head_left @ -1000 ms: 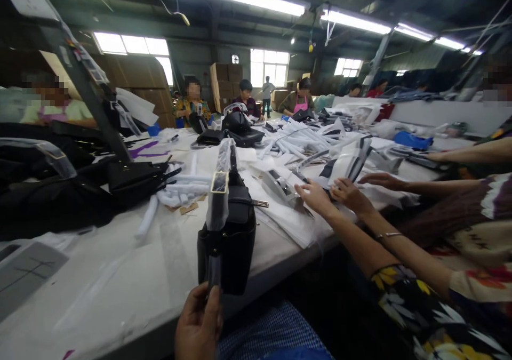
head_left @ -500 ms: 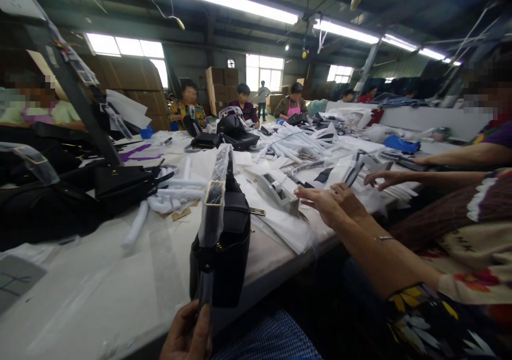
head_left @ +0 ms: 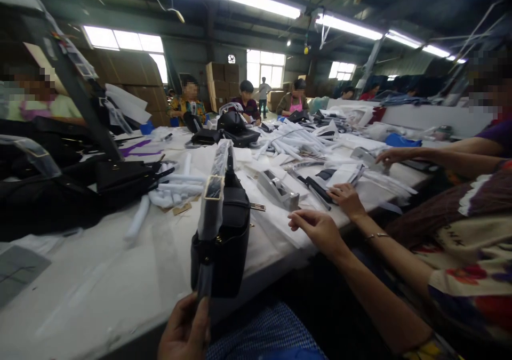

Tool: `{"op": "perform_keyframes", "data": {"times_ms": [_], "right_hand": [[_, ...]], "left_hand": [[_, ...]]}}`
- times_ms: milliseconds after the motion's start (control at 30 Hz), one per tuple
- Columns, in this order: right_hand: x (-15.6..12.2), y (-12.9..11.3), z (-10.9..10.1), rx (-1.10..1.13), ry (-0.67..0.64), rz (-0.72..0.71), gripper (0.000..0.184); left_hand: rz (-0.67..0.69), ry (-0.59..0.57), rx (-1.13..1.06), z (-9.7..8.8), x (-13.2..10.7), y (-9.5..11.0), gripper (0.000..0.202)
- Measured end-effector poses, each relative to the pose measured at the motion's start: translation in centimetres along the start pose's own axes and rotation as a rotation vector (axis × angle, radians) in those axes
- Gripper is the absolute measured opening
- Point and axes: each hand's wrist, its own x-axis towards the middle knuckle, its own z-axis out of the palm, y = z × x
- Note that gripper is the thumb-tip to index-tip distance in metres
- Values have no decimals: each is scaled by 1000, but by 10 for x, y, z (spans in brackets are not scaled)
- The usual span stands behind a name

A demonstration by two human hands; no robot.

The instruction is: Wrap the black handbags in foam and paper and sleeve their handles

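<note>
L hand (head_left: 184,325) low, thumb (head_left: 200,321) pointing up, pinching strap (head_left: 205,279) of blk bag (head_left: 235,237).

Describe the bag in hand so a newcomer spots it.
Find the white table, then the middle of its near edge. A black bag there shows a gold buckle on its film-wrapped strap. Unlike the black bags heaped at left, it is held by the left hand.

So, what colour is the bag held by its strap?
Black; the bag shows best in the head view, the only one.
</note>
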Motion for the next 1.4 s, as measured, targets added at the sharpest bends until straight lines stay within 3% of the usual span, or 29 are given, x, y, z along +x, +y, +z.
{"op": "perform_keyframes", "data": {"times_ms": [133, 300, 433, 600, 767, 867, 1000, 1067, 1267, 1400], "right_hand": [[-33, -31, 34, -115, -100, -214, 22], [-56, -35, 65, 254, -415, 73, 36], [-74, -40, 97, 337, -592, 172, 35], [-84, -49, 133, 180, -574, 81, 33], [-79, -54, 140, -89, -506, -89, 36], [-73, -52, 137, -103, -527, -74, 37], [-71, -37, 131, 151, -725, 53, 28], [-75, -30, 130, 252, -774, 52, 27], [-96, -32, 142, 222, -558, -49, 24], [-100, -41, 149, 347, -549, 16, 23]], "left_hand": [[5, -55, -15, -3, -3, 5, 55], [45, -82, 32, -9, -5, 5, 51], [88, -166, 95, -14, -4, 3, 44], [162, -191, 125, -16, -2, 2, 37], [220, -205, 100, -15, -2, 4, 31], [100, -239, 32, -15, -4, 10, 32], [-236, -355, -190, -17, -10, 19, 37], [-345, -395, -262, -18, -13, 24, 39], [-475, -437, -233, -19, -16, 33, 42], [-491, -435, -201, -21, -15, 38, 47]]}}
